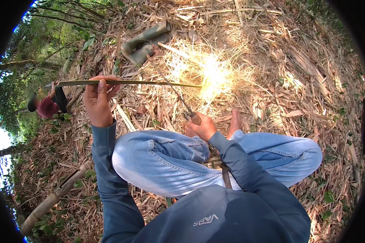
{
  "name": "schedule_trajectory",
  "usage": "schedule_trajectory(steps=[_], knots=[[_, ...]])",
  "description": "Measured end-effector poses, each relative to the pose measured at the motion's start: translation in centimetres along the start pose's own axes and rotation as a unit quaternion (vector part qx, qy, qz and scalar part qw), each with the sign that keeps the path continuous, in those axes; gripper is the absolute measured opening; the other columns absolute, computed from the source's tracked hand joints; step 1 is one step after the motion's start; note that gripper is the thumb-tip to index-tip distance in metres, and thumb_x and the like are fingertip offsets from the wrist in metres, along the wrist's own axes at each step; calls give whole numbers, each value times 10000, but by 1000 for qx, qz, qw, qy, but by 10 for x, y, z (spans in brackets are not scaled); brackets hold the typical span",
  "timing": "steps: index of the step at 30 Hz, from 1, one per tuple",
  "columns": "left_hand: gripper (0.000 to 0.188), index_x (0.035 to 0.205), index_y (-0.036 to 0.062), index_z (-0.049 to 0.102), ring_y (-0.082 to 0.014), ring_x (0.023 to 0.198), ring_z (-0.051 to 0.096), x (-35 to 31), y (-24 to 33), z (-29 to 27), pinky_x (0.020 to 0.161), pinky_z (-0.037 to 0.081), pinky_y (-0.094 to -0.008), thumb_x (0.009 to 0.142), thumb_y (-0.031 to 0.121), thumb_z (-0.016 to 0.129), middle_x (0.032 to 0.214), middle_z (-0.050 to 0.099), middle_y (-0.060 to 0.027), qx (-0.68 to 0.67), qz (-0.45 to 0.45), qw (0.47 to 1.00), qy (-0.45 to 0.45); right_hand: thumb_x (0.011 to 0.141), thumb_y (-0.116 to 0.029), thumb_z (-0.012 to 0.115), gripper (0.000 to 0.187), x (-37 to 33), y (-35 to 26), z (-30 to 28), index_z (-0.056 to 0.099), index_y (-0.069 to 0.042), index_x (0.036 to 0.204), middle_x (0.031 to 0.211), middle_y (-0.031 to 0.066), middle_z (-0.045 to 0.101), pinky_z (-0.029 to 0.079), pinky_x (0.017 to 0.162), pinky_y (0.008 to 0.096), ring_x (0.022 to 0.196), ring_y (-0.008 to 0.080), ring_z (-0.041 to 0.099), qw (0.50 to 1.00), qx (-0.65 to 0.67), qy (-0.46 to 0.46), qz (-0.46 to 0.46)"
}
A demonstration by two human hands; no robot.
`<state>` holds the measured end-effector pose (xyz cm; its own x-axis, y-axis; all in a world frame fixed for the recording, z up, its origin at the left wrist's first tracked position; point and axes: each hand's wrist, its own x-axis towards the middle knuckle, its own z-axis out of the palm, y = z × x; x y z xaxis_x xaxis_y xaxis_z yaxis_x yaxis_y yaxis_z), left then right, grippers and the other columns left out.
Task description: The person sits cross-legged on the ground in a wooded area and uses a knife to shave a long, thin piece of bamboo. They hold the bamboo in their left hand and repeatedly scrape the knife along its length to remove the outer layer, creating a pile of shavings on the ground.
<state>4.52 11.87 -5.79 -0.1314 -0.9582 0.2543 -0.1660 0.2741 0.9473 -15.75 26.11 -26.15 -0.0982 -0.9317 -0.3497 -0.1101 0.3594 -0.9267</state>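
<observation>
I sit cross-legged on the ground in light blue jeans. My left hand (99,101), raised at the left, pinches a long, thin green strip (142,82), which looks like split bamboo. The strip runs nearly level to the right, its far end over bright pale shavings. In front of my lap, my right hand (205,127) is closed round the wooden handle of a knife (177,94). Its narrow blade slants up and to the left, crossing the strip in the picture. Whether blade and strip touch, I cannot tell.
A sunlit heap of thin shavings (223,75) lies ahead of my bare feet (234,123). Beyond the strip lie olive-green boot-like tubes (146,38). A pole (54,198) rests at lower left. Another person (46,106) sits farther off at left. Dry leaves litter the ground.
</observation>
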Motion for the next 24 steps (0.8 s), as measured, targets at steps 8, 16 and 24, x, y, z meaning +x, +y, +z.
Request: schedule_trajectory(steps=[8,16,24], knots=[[128,1025,15,524,-195,889,631,3,-5,2,770,579,-332,967,105,453,946,621,-120,0,21,1000,-19,751,-233,670,215,-1,25,-4,601,-46,831,746,164,649,498,655,358,719,276,652,993,-39,-25,-113],[142,1042,24,513,-208,901,641,4,-6,4,767,577,-335,973,128,446,971,621,-114,23,13,1000,3,765,-333,639,317,18,67,-14,633,-34,869,806,199,649,493,687,409,773,353,632,995,-97,38,11],[136,1023,31,524,-196,883,638,4,-2,4,771,574,-324,971,138,458,949,625,-105,4,-16,1000,0,761,-326,611,334,35,93,-29,658,-27,900,840,246,645,484,766,424,824,385,628,959,-186,34,210]])
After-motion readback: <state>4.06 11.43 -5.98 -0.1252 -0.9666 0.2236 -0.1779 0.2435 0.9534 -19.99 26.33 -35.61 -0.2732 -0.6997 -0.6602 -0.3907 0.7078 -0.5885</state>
